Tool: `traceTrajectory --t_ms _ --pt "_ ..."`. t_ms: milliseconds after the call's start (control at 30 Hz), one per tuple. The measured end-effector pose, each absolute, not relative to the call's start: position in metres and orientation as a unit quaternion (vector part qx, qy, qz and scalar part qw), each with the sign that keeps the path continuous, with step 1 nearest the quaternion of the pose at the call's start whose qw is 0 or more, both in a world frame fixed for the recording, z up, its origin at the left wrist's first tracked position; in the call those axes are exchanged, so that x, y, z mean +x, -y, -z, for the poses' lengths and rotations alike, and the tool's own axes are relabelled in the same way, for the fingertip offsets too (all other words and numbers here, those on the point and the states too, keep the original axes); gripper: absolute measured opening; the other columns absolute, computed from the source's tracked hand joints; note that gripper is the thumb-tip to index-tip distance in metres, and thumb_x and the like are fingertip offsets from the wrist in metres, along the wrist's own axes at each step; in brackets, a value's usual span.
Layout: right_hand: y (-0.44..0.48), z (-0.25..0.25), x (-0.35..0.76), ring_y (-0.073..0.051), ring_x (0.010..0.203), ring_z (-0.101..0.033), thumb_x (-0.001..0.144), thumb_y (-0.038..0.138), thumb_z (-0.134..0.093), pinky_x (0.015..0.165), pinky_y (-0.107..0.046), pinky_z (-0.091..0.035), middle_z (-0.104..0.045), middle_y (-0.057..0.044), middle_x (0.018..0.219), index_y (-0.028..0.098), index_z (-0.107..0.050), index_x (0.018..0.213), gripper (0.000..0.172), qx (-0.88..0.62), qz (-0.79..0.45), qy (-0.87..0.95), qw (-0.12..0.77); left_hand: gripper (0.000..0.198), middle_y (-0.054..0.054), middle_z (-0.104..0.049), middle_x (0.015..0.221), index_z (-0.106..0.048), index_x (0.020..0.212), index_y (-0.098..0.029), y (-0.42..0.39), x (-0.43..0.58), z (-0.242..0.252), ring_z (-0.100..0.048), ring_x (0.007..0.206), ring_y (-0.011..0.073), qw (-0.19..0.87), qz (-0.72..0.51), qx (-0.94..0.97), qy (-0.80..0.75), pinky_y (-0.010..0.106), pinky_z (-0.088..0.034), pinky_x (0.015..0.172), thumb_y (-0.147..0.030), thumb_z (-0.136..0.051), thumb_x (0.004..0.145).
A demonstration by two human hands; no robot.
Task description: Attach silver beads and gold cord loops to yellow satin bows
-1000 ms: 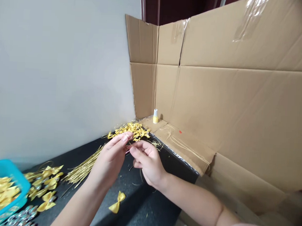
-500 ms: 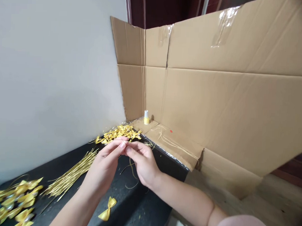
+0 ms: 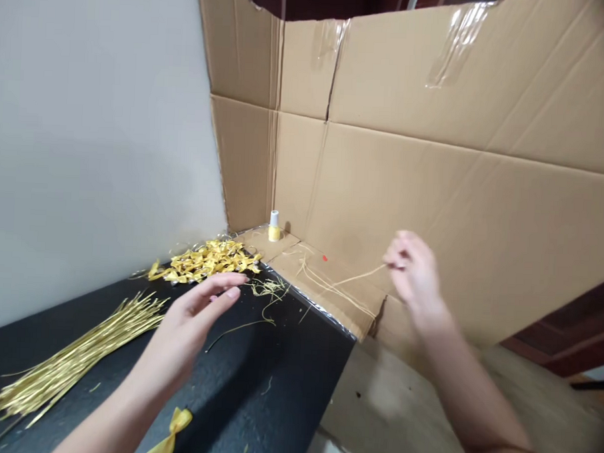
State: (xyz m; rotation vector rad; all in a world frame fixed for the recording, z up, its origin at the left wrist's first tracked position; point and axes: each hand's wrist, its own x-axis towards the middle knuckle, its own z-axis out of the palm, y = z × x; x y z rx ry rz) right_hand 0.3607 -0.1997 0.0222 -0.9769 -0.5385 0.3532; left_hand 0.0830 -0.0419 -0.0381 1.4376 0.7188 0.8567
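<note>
Over the cardboard flap, my right hand (image 3: 414, 271) is closed in a pinch on a thin pale-yellow thread (image 3: 360, 277), which runs down toward more loose threads (image 3: 336, 295) on the flap. My left hand (image 3: 203, 309) hovers above the black table, thumb and fingers a little apart, and nothing shows between them. Just beyond its fingertips lies a small tangle of thread scraps (image 3: 269, 287). A heap of gold ribbon bows (image 3: 208, 259) sits behind that hand. One single gold bow (image 3: 173, 434) lies near the front, partly cut off by the frame.
A bundle of gold wire-like strips (image 3: 84, 350) stretches across the left of the black table (image 3: 254, 398). In the corner stands a white spool with yellow thread (image 3: 274, 226). Tall cardboard (image 3: 433, 192) walls the back and right; a pale wall (image 3: 95, 144) rises at left.
My hands have come apart from their joined position. The right hand has moved right and now pinches a thread; the left has shifted slightly left. The view has turned rightward.
</note>
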Motion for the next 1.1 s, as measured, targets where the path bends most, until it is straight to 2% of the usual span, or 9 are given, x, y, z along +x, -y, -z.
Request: traceTrajectory --t_ms 100,167,233,333,400,567,700,867,1100 --pt "0.255 -0.07 0.4 -0.001 0.037 -0.022 0.067 0.027 -0.073 0.041 -0.024 -0.01 -0.034 0.011 0.048 0.021 -0.054 0.059 0.021 -0.548 0.019 0.303 0.779 0.033 0.005 -0.067 0.122 -0.073 0.09 -0.025 0.033 0.08 0.04 -0.046 0.129 0.0308 0.629 -0.381 0.599 -0.316 0.044 -0.027 0.111 -0.051 -0.077 0.069" --pt "0.285 -0.093 0.406 -0.001 0.037 -0.023 0.065 0.025 -0.074 0.045 -0.03 -0.007 -0.034 0.01 0.046 0.022 -0.059 0.057 0.017 -0.558 0.095 0.304 0.766 0.036 0.005 -0.069 0.118 -0.073 0.088 -0.025 0.03 0.08 0.041 -0.048 0.127 0.0312 0.631 -0.392 0.586 -0.324 0.043 -0.03 0.109 -0.052 -0.078 0.066" --pt "0.302 -0.102 0.405 -0.001 0.04 -0.026 0.069 0.03 -0.073 0.047 -0.035 -0.012 -0.038 0.008 0.046 0.025 -0.066 0.062 0.01 -0.577 0.214 0.317 0.722 0.037 0.005 -0.07 0.117 -0.073 0.087 -0.024 0.03 0.08 0.041 -0.048 0.126 0.0316 0.632 -0.393 0.582 -0.329 0.042 -0.032 0.107 -0.052 -0.079 0.064" --pt "0.292 -0.087 0.402 -0.007 0.049 -0.047 0.08 0.035 -0.066 0.051 -0.032 -0.031 -0.06 0.002 0.061 0.027 -0.071 0.079 0.01 -0.676 0.333 0.38 0.536 0.036 0.006 -0.069 0.118 -0.073 0.087 -0.024 0.031 0.083 0.043 -0.047 0.127 0.0318 0.637 -0.383 0.581 -0.331 0.042 -0.031 0.107 -0.051 -0.079 0.064" --pt "0.26 -0.062 0.404 -0.014 0.061 -0.061 0.084 0.035 -0.061 0.057 -0.03 -0.044 -0.07 -0.005 0.076 0.02 -0.069 0.08 0.017 -0.737 0.287 0.461 0.402 0.035 0.006 -0.069 0.117 -0.073 0.087 -0.023 0.031 0.085 0.045 -0.047 0.127 0.0313 0.641 -0.374 0.58 -0.336 0.041 -0.032 0.107 -0.05 -0.08 0.065" --pt "0.148 0.015 0.415 -0.018 0.085 -0.068 0.088 0.017 -0.057 0.079 -0.031 -0.052 -0.073 -0.007 0.091 0.016 -0.07 0.082 0.015 -0.777 0.106 0.607 0.125 0.037 0.008 -0.07 0.116 -0.074 0.088 -0.022 0.029 0.086 0.047 -0.05 0.125 0.0322 0.635 -0.366 0.585 -0.347 0.04 -0.036 0.104 -0.05 -0.079 0.065" --pt "0.087 0.052 0.418 -0.02 0.1 -0.063 0.093 0.032 -0.056 0.086 -0.04 -0.054 -0.061 -0.009 0.118 0.016 -0.059 0.117 0.029 -0.769 0.045 0.637 -0.028 0.036 0.008 -0.07 0.115 -0.074 0.085 -0.023 0.024 0.082 0.048 -0.052 0.122 0.031 0.628 -0.38 0.581 -0.351 0.037 -0.042 0.099 -0.051 -0.079 0.064" --pt "0.059 0.063 0.42 -0.022 0.103 -0.062 0.092 0.033 -0.058 0.087 -0.042 -0.053 -0.059 -0.01 0.122 0.014 -0.056 0.122 0.035 -0.746 0.031 0.65 -0.138 0.036 0.007 -0.069 0.116 -0.074 0.087 -0.024 0.019 0.079 0.048 -0.05 0.124 0.0324 0.634 -0.384 0.571 -0.354 0.043 -0.035 0.105 -0.052 -0.078 0.065" --pt "0.048 0.066 0.422 -0.022 0.103 -0.062 0.092 0.033 -0.058 0.087 -0.042 -0.053 -0.059 -0.011 0.122 0.014 -0.056 0.121 0.035 -0.707 0.037 0.676 -0.201 0.033 0.006 -0.071 0.112 -0.073 0.083 -0.024 0.016 0.08 0.048 -0.052 0.122 0.0315 0.625 -0.393 0.563 -0.373 0.041 -0.033 0.105 -0.051 -0.078 0.065"
